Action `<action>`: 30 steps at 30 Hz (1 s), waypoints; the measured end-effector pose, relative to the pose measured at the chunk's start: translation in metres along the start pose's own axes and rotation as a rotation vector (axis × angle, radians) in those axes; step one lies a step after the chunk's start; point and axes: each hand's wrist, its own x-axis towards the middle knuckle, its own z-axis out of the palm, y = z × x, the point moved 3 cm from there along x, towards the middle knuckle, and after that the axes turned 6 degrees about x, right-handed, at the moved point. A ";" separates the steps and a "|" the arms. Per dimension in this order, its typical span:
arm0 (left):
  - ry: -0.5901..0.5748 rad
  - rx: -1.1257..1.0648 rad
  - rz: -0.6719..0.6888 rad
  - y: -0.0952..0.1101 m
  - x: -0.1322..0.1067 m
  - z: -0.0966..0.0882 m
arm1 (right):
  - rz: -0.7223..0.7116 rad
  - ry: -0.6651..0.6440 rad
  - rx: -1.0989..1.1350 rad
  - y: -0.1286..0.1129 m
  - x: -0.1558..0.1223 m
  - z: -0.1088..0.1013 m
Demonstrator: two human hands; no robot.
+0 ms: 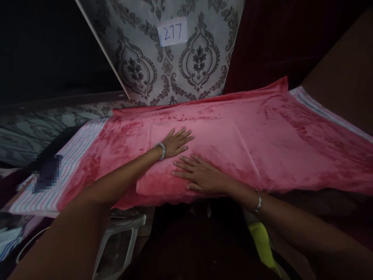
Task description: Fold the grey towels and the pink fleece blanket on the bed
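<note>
My left hand [175, 143] lies flat with fingers spread on a folded pink plush cloth [215, 134]. Just nearer to me, my right hand [202, 175] rests on the same cloth, its fingers stretched out toward the left. Neither hand grips anything. The folded piece forms a smooth rectangle on top of a larger pink plush blanket [291, 147] of the same colour, so their borders are partly hard to make out. A bracelet circles each wrist.
Striped fabric [77, 149] shows beneath the blanket at the left, with a blurred dark object [48, 173] on it. A patterned wall [175, 70] with a paper [173, 32] reading 277 stands behind. A pale plastic stool [132, 233] is below. Something yellow [262, 243] hangs low right.
</note>
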 end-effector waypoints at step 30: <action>0.108 -0.043 -0.152 0.064 -0.126 0.007 | 0.416 0.292 -0.270 0.048 -0.115 -0.006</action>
